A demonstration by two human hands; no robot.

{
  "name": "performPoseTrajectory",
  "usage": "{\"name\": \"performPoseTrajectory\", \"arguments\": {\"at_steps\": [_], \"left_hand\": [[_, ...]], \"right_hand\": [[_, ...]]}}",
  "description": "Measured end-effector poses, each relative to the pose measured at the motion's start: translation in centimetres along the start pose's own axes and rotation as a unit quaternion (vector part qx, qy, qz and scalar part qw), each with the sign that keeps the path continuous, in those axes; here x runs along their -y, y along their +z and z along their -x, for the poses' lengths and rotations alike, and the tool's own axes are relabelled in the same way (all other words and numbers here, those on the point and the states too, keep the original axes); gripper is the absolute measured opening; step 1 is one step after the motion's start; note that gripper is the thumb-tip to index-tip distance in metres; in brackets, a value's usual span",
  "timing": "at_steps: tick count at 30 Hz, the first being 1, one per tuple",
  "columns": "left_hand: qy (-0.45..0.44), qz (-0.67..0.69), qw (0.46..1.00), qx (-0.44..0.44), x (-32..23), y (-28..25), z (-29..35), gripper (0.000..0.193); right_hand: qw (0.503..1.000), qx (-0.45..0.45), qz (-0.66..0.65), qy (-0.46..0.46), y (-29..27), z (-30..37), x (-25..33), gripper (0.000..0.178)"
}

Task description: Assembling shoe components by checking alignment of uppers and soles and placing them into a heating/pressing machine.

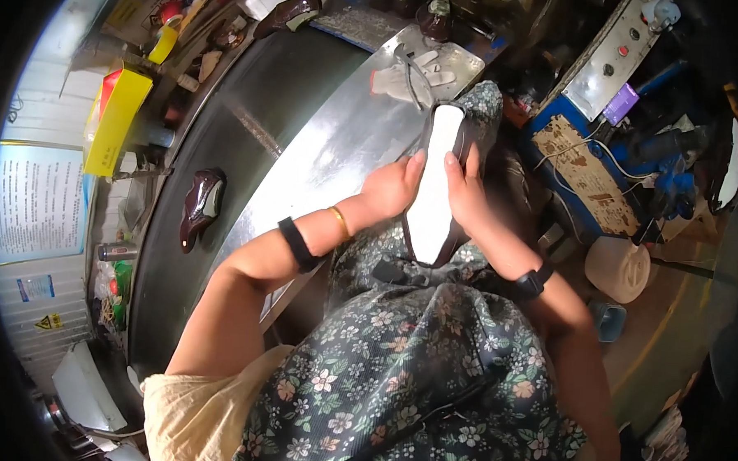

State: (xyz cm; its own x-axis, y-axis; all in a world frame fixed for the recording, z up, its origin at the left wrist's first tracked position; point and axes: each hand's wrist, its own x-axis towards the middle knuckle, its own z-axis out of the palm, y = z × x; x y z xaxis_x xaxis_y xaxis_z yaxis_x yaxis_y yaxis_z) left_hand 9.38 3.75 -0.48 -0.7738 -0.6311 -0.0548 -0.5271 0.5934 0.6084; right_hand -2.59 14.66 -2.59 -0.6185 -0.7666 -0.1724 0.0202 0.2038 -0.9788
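Note:
Above my lap I hold a dark brown shoe [433,192] with its white underside facing up. My left hand [394,185] is closed on its left edge and my right hand [468,194] on its right edge, a thumb near the white surface on each side. Beyond the shoe, a pair of pincers [414,77] lies on a pale work glove [392,81] on the shiny metal table [331,151]. The fingers under the shoe are hidden.
On the left runs a dark conveyor belt [177,284] carrying another brown shoe [202,208]. More shoes [436,17] stand at the far end. To the right are a blue machine [547,115] with a button panel [620,52], loose cables, and a pale plastic tub [617,269] on the floor.

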Motion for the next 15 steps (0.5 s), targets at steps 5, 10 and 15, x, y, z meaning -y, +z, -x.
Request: {"name": "performPoseTrajectory", "arguments": {"at_steps": [5, 10, 15], "left_hand": [[-0.187, 0.212, 0.933, 0.224, 1.1, -2.7, -6.2, 0.097], [-0.009, -0.142, 0.983, 0.117, -5.2, -0.2, -12.7, 0.077], [-0.036, -0.212, 0.96, 0.179, -5.9, -1.7, -10.6, 0.061]], "right_hand": [[0.952, 0.086, -0.036, 0.291, -5.0, -3.1, 5.7, 0.07], [0.987, -0.059, 0.146, -0.003, -6.0, -13.7, -2.0, 0.049], [0.852, -0.038, 0.515, -0.079, -3.2, -10.3, 3.7, 0.028]]}}
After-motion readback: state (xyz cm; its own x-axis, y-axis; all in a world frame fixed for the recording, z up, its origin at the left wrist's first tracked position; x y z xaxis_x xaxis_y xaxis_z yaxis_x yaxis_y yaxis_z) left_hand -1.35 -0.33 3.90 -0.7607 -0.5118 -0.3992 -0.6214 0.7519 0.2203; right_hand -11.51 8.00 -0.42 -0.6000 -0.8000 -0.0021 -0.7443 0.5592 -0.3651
